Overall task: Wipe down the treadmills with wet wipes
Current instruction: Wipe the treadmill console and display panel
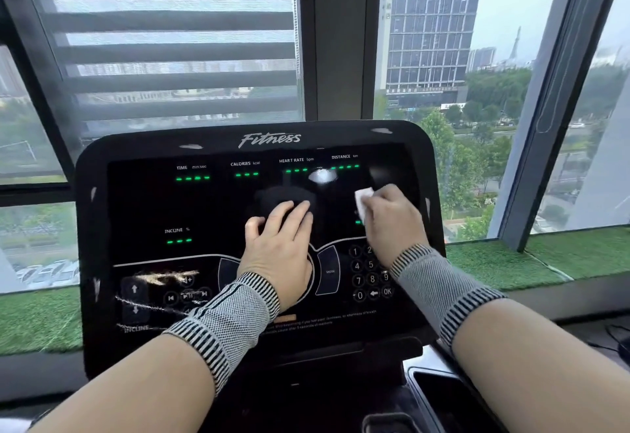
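Currently the right hand (388, 218) is pinching a folded wet wipe (363, 201) against the right side of the treadmill console (143, 201), while the left hand (279, 241) is resting flat mid-panel, fingers relaxed. Judgement: overlapping light strokes should be avoiding button presses on the keypad (371, 272).

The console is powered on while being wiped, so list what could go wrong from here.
1. The left hand rests flat on the lit treadmill console, over the centre controls; it may trigger something.
2. The right hand rubs the wet wipe just above the number keypad, so a downward stroke could press keys.
3. Streaks show by the incline buttons; moisture might linger there.
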A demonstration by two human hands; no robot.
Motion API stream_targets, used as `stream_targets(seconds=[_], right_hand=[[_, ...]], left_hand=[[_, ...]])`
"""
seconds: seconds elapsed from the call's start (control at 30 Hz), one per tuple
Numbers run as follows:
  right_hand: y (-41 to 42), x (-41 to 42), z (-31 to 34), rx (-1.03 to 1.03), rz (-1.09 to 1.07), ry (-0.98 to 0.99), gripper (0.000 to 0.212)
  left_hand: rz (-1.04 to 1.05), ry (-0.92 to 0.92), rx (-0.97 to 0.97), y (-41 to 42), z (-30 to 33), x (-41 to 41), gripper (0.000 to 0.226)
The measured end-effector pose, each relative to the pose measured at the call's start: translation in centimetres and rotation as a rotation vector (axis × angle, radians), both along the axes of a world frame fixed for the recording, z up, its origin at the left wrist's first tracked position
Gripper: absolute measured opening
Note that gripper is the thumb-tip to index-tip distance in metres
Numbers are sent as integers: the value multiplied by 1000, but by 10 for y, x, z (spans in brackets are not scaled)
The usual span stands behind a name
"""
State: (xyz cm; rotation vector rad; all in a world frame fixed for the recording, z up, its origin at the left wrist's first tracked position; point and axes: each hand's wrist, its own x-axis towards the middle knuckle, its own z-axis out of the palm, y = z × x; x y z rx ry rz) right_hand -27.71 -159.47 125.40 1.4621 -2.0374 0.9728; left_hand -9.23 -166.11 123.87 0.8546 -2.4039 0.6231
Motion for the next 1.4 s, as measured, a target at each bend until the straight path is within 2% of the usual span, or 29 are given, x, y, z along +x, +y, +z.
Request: stream_targets(seconds=[0.07, 0.1, 0.17, 0.23, 0.33, 0.4, 0.5, 0.57, 0.63, 0.73, 0.87, 1.03, 1.3, 1.4], right_hand=[[-1, 11, 3, -49, -26, -24, 9], [-2, 24, -1, -65, 24, 55, 13], [1, 43, -20, -23, 135, 226, 35], [9, 33, -27, 12, 147, 289, 41], [22, 4, -18, 66, -27, 82, 25], [21, 4, -14, 47, -95, 26, 25], [12, 35, -25, 73, 24, 150, 43], [15, 41, -34, 117, 63, 194, 46], [24, 25, -31, 146, -46, 147, 46], [38, 1, -29, 232, -215, 12, 57], [44, 16, -39, 310, -237, -32, 75], [39, 13, -26, 280, -221, -91, 70], [0, -14, 43, 237, -211, -75, 73], [5, -13, 38, 241, -201, -82, 73]], left_hand=[[-7, -8, 4, 2, 0, -3, 63], [-12, -9, -2, 3, 1, -5, 61], [-22, -7, -8, 5, 2, -9, 59], [-18, -38, -4, 6, 2, -11, 63], [12, -70, -10, 7, 1, -10, 64], [16, -73, -3, 8, -1, -11, 64], [14, -70, 8, 11, -3, -16, 66], [9, -59, 1, 14, -2, -20, 67], [-2, -51, -17, 13, -1, -21, 66], [15, -76, -37, 12, -1, -24, 64], [2, -76, -20, 19, 2, -35, 65], [28, -77, -21, 17, 13, -45, 67], [61, -58, -27, 7, 26, -51, 63], [49, -25, -30, 6, 25, -52, 62]])
